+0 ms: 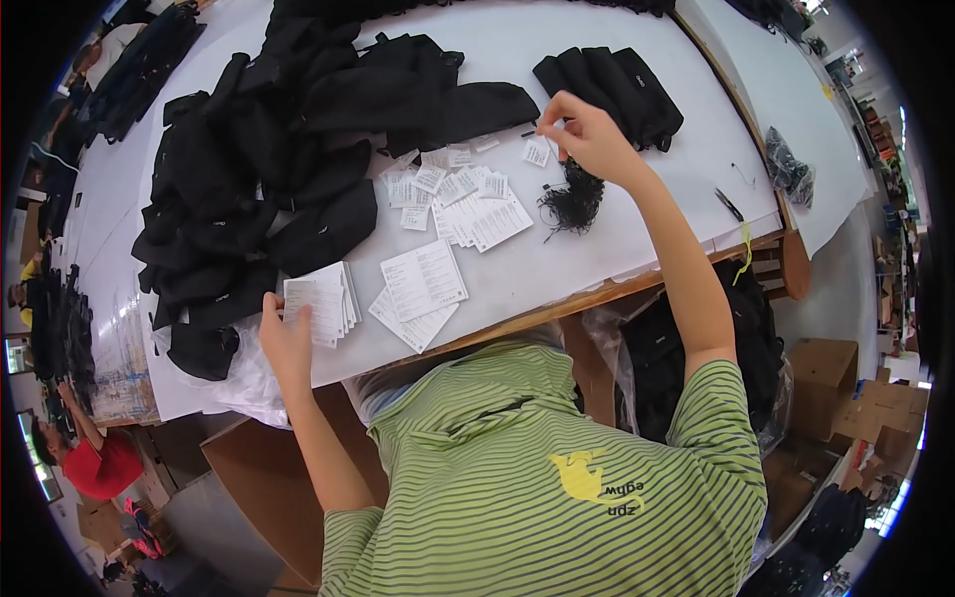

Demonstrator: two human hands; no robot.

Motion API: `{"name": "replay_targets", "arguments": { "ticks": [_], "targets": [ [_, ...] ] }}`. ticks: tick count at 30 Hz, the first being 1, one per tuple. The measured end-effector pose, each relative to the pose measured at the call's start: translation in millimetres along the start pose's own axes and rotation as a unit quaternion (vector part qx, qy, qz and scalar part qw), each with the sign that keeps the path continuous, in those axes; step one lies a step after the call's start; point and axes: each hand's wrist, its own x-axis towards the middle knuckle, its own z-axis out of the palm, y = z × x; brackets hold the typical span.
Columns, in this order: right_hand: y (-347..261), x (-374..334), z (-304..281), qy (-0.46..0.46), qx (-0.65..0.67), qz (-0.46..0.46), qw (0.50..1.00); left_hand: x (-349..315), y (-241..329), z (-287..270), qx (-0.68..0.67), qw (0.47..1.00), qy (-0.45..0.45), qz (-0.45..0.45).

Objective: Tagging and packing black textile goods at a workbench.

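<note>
My left hand (285, 336) is closed on the near-left edge of a stack of white printed cards (316, 301), thumb on top. Farther right, my right hand (594, 137) is pinched, and a short black tag string (528, 134) shows at its fingertips. Just below those fingertips is a small white tag (536, 151); whether it hangs from the string I cannot tell. A tangled bundle of black strings (574, 199) lies under my right wrist. Between my hands are small white labels (430, 178), a spread of cards (502, 217) and another pair of cards (423, 282).
A large heap of black fabric pouches (219, 189) covers the table's left side. Several black pouches lie in a neat row (617, 95) beyond my right hand. Small snips (729, 204) rest near the right edge. A wooden edge (557, 307) borders the table before me.
</note>
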Motion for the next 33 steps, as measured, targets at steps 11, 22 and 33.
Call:
{"name": "replay_targets", "arguments": {
  "ticks": [11, 22, 33],
  "targets": [
    [-108.4, -52.6, 35.1, -0.062, 0.509, 0.028, 0.858, -51.4, 91.7, 10.7, -0.550, 0.825, -0.092, -0.092],
    [-148.1, -80.4, 88.0, 0.018, 0.471, -0.024, 0.882, -73.9, 132.0, 20.8, -0.439, 0.889, -0.056, 0.118],
    [-148.0, -83.3, 86.0, 0.024, 0.358, -0.034, 0.933, -70.9, 129.4, 14.1, -0.351, 0.909, 0.049, 0.219]
  ]
}}
